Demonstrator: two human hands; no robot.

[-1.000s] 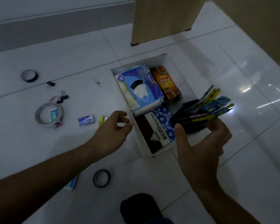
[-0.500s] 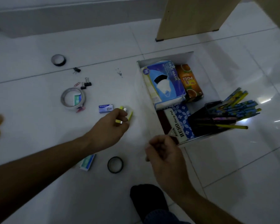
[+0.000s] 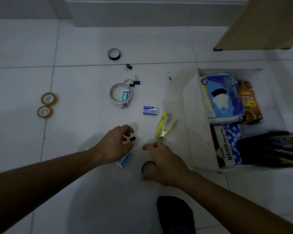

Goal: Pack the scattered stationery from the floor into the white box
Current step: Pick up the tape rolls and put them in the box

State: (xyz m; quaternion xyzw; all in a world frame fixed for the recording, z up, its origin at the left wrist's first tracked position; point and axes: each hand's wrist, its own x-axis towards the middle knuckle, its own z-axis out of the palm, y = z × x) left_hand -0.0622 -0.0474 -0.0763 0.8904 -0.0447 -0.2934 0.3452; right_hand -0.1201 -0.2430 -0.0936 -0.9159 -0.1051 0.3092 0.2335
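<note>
The white box [image 3: 194, 119] stands on the floor at the right. It holds a face mask pack [image 3: 224, 97], an orange carton [image 3: 249, 102], a stamp pad box [image 3: 225, 149] and a black pen holder [image 3: 267, 149] with several pens. My left hand [image 3: 114, 146] pinches a small black binder clip [image 3: 132, 139] just above the floor. My right hand [image 3: 164, 161] hovers with loosely bent fingers near the lower end of a yellow stapler [image 3: 164, 125]. It partly covers a black tape ring [image 3: 147, 166]. A staple box [image 3: 124, 160] lies under my left hand.
On the tiles lie a blue staple box [image 3: 150, 110], a white tape roll [image 3: 121, 96] around a small green box, more binder clips [image 3: 135, 81], a black tape roll [image 3: 114, 54] and two yellow tape rolls [image 3: 47, 105]. A wooden panel [image 3: 267, 24] rises at the top right; my socked foot [image 3: 175, 215] is below.
My right hand put the pen holder into the box, let go and swung left toward the stapler. My left hand left the stapler and picked up a black binder clip. The view shifted left.
</note>
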